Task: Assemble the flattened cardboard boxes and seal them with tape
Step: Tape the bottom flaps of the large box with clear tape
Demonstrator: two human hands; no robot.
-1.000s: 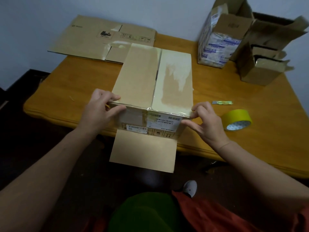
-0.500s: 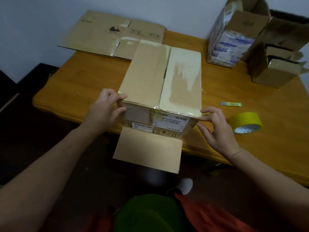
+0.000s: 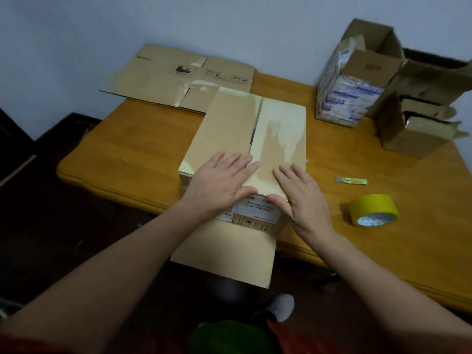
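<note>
Having left the corners, left hand (image 3: 219, 183) and right hand (image 3: 301, 194) now press flat, fingers spread, on the box (image 3: 229, 129) flaps, ready for tape (image 3: 373, 210).

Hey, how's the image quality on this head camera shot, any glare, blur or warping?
Head view: dim, bluish light; pale sheen on the box, right flap; the table edge bows, wide-angle distortion; left hand and right hand look fairly sharp; the floor is nearly black.
</note>
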